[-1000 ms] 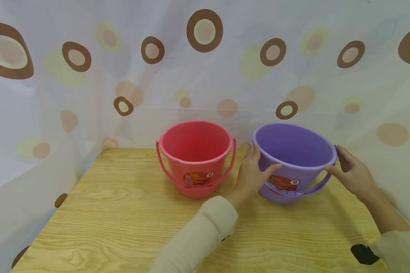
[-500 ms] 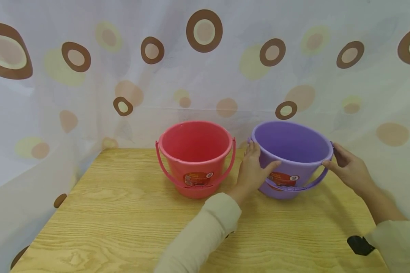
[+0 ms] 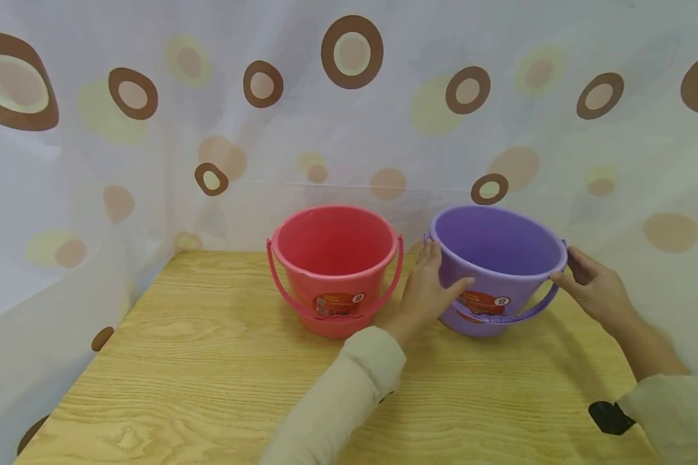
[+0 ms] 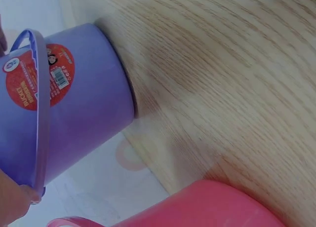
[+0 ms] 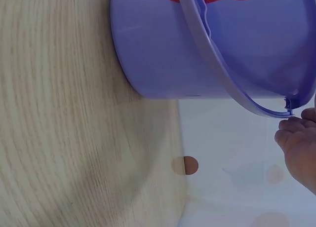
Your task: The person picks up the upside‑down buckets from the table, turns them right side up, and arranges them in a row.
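Note:
A purple bucket [image 3: 494, 294] with a red label stands near the back right of the wooden table, its handle hanging down across the front. My left hand [image 3: 427, 290] holds the bucket's left side, fingers by the rim and handle joint, thumb stretched across the front wall. On the opposite side, my right hand [image 3: 599, 294] grips the rim by the other handle joint, thumb in front and fingers behind. In the left wrist view the purple bucket's base [image 4: 111, 64] is right at the tabletop. A red bucket [image 3: 334, 303] stands upright to the left, untouched.
The wooden table [image 3: 209, 387] reaches back to a pale curtain [image 3: 302, 142] with brown and yellow circles, which also runs along the left and right sides. A gap of bare wood lies between the two buckets. A black piece [image 3: 611, 418] sits at my right sleeve.
The purple bucket, held by both hands, has shifted slightly back and a little left, mostly in the first half second. The red bucket has stayed in place.

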A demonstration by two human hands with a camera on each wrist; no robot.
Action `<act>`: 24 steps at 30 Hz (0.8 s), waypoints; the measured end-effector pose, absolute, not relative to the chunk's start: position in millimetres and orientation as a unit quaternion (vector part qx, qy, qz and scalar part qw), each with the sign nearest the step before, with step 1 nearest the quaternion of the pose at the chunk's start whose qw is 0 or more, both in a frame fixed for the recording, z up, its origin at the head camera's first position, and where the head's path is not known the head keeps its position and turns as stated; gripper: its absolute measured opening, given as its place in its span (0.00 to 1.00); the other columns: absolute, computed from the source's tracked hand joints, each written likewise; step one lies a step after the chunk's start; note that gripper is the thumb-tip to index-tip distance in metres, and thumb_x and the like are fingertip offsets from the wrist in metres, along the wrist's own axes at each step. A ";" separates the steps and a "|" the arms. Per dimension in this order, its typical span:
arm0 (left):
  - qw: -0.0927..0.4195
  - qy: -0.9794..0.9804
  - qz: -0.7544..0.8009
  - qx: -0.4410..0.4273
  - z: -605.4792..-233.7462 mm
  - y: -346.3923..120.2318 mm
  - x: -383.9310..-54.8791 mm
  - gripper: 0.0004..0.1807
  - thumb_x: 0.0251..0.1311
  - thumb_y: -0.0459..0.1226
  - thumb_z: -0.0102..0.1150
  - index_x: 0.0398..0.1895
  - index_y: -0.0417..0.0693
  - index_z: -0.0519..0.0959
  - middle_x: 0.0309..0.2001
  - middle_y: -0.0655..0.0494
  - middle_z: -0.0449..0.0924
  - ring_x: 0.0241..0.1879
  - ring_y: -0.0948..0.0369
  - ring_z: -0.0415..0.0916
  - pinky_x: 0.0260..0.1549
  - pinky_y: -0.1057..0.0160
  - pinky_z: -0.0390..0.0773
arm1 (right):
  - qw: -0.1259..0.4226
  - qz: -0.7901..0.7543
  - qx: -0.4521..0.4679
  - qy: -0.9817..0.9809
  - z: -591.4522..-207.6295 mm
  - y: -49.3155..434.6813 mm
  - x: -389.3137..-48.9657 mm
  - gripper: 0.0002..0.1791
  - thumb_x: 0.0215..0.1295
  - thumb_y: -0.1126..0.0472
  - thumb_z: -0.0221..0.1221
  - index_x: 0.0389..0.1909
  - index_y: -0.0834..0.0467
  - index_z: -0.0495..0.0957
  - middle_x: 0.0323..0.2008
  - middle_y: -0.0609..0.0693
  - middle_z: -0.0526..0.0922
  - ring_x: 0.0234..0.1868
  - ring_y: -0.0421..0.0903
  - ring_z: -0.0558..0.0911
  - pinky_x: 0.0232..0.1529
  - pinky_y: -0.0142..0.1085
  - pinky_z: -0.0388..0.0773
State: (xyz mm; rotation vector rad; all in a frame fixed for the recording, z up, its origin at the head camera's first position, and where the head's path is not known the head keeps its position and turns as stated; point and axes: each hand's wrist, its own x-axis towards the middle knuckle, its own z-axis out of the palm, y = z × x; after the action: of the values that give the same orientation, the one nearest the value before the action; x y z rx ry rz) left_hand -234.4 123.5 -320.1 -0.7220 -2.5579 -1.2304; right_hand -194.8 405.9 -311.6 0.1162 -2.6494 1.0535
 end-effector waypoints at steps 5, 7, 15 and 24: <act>0.125 -0.872 -0.375 -0.287 -322.7 107.5 -226.9 0.42 0.59 0.52 0.56 0.70 0.40 0.53 0.72 0.47 0.50 0.72 0.57 0.47 0.68 0.61 0.55 | 0.245 0.416 -0.027 -0.875 -311.6 395.6 -185.3 0.27 0.64 0.56 0.57 0.63 0.58 0.66 0.52 0.42 0.80 0.42 0.13 0.71 0.41 0.08 0.66; 0.148 -0.868 -0.361 -0.308 -323.5 100.2 -223.6 0.38 0.61 0.49 0.56 0.69 0.39 0.58 0.71 0.47 0.54 0.71 0.57 0.52 0.67 0.61 0.57 | 0.307 0.453 -0.068 -0.835 -309.5 388.1 -181.0 0.14 0.63 0.58 0.58 0.49 0.47 0.77 0.36 0.27 0.82 0.31 0.15 0.74 0.33 0.10 0.69; 0.320 -0.806 -0.346 -0.357 -333.9 79.0 -213.0 0.24 0.54 0.40 0.63 0.53 0.36 0.76 0.53 0.44 0.78 0.56 0.53 0.75 0.58 0.58 0.71 | 0.428 0.481 -0.043 -0.764 -307.7 349.7 -168.7 0.14 0.61 0.65 0.58 0.24 0.41 0.78 0.21 0.25 0.79 0.21 0.23 0.77 0.26 0.14 0.72; 0.307 -0.804 -0.351 -0.370 -341.8 58.9 -191.9 0.26 0.53 0.40 0.64 0.55 0.38 0.75 0.55 0.45 0.77 0.56 0.52 0.75 0.56 0.58 0.74 | 0.424 0.479 0.035 -0.768 -325.4 316.4 -157.3 0.11 0.58 0.74 0.56 0.26 0.57 0.82 0.23 0.26 0.81 0.22 0.25 0.78 0.25 0.15 0.72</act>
State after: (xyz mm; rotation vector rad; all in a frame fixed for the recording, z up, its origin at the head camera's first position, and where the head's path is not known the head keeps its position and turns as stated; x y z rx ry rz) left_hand -191.9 58.9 -341.8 -0.9793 -2.1254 -0.9276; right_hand -157.3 316.4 -325.4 0.0871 -1.9211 1.1975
